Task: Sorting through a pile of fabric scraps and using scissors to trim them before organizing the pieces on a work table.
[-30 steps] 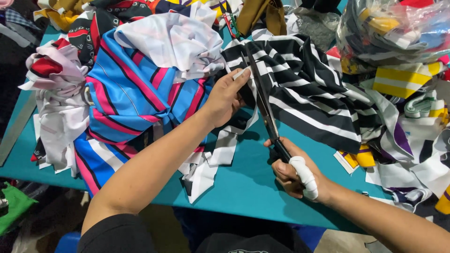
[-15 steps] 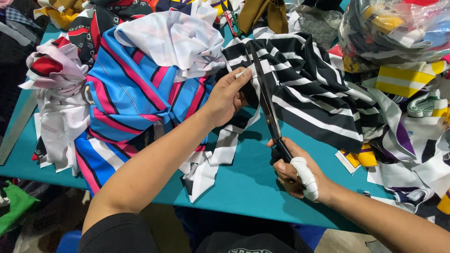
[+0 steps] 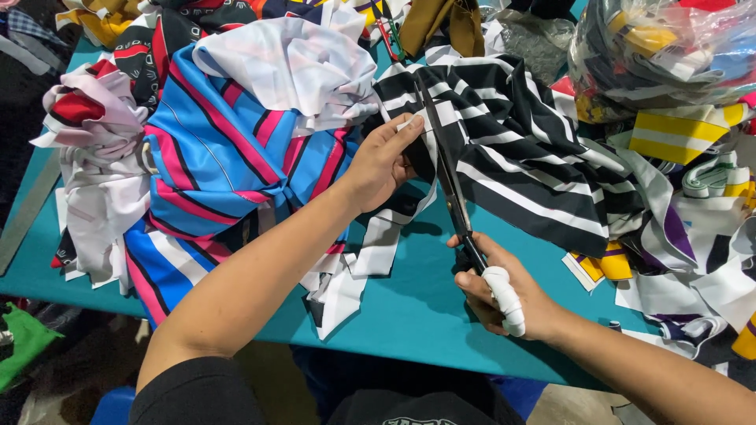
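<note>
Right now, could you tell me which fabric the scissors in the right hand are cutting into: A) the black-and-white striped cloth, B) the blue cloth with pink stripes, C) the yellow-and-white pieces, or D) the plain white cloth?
A: the scissors in the right hand run into the black-and-white striped cloth, whose edge the left hand pinches.

A garment-cutting workshop: fabric offcuts point(image 3: 260, 157) heaped on a teal cutting table point(image 3: 409, 307), long scissors point(image 3: 449, 181)
</note>
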